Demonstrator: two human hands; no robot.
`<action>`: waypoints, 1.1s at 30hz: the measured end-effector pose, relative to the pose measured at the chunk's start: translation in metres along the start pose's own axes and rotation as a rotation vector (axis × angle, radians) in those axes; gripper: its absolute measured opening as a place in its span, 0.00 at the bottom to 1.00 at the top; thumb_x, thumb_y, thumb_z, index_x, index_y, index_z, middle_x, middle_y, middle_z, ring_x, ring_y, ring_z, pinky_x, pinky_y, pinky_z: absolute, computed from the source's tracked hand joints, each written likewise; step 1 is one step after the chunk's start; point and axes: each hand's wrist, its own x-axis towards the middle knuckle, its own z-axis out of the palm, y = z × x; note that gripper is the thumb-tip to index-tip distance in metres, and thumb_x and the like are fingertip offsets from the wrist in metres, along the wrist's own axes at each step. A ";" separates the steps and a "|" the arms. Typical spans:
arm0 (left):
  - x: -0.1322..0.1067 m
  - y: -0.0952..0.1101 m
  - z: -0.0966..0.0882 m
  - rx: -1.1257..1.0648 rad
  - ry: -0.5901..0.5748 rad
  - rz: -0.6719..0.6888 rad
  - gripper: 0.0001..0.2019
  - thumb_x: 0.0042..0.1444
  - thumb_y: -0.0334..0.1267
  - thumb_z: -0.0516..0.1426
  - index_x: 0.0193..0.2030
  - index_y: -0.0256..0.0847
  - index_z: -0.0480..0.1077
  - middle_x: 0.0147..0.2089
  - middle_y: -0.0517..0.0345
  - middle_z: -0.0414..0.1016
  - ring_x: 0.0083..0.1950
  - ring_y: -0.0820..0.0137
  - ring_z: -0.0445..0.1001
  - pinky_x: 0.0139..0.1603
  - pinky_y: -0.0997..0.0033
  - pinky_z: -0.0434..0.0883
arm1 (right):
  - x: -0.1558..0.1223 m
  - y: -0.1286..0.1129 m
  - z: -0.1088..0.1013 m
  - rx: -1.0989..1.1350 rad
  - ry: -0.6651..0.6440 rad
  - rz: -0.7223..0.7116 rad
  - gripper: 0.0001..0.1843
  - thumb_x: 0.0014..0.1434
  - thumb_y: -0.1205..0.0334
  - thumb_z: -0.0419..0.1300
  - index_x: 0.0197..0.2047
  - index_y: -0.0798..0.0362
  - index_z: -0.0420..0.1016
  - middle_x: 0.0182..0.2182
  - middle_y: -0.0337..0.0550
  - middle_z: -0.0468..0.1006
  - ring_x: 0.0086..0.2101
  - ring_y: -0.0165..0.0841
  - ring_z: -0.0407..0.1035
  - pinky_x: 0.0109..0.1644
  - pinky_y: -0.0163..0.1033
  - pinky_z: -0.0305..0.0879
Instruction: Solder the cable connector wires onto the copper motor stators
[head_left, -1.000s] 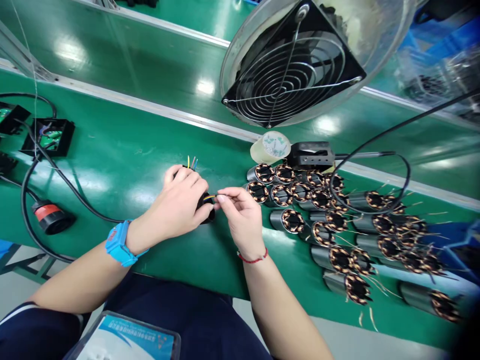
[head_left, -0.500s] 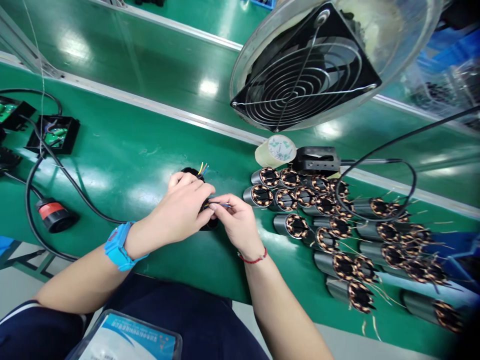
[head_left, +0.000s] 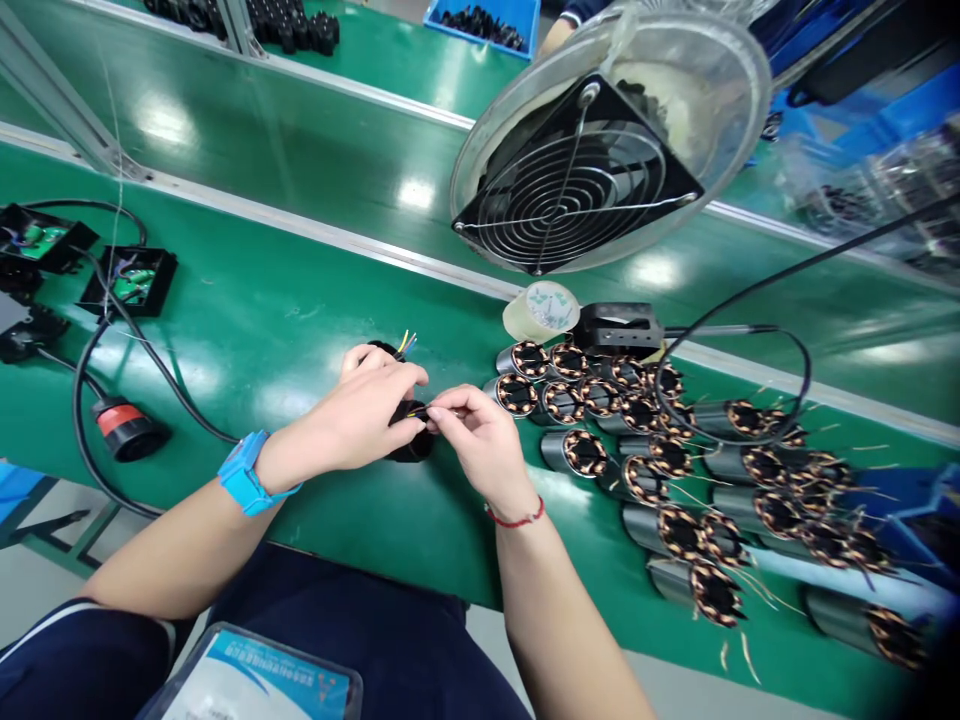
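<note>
Closer together than a second ago, the two hands now nearly touch, and the short run of coloured wire that showed between them then is almost covered.

The left hand, with a blue wristband, is curled tight over a black round part, thumb and fingers wrapped around it so only its lower end shows. This part sits just above the green bench, near the bench's front edge and about midway along the stretch in view. A few loose wire ends, yellow and blue, stick up behind the knuckles.

The right hand, with a red string at the wrist, has thumb and forefinger pinched shut on thin wires right at the part; its other fingers are loosely bent.

Just to the right lies a heap of wound stators, spreading toward the bench's right end. Behind them, at the back edge, stand a tape roll and a black block. A guarded fan hangs above. Toward the left end lie a red-and-black plug and open black boxes.
</note>
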 end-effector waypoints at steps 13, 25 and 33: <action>-0.004 -0.001 0.006 -0.004 -0.032 0.060 0.16 0.54 0.36 0.57 0.49 0.41 0.64 0.40 0.57 0.72 0.50 0.60 0.64 0.62 0.49 0.52 | -0.002 -0.002 0.002 -0.201 -0.043 -0.040 0.06 0.59 0.59 0.58 0.33 0.51 0.72 0.25 0.38 0.76 0.27 0.30 0.72 0.33 0.35 0.68; -0.010 0.007 0.019 0.083 0.008 0.112 0.18 0.51 0.27 0.52 0.50 0.39 0.64 0.42 0.53 0.71 0.51 0.62 0.65 0.66 0.48 0.50 | -0.008 -0.018 -0.002 -0.529 -0.219 -0.152 0.09 0.59 0.69 0.56 0.29 0.52 0.73 0.26 0.37 0.77 0.28 0.28 0.69 0.34 0.33 0.62; -0.027 0.031 -0.028 -0.172 0.156 0.123 0.15 0.58 0.35 0.55 0.53 0.41 0.65 0.50 0.52 0.70 0.56 0.60 0.65 0.64 0.49 0.58 | -0.007 -0.016 -0.012 -0.367 0.007 -0.204 0.08 0.61 0.58 0.57 0.37 0.51 0.76 0.34 0.40 0.79 0.35 0.31 0.72 0.42 0.36 0.66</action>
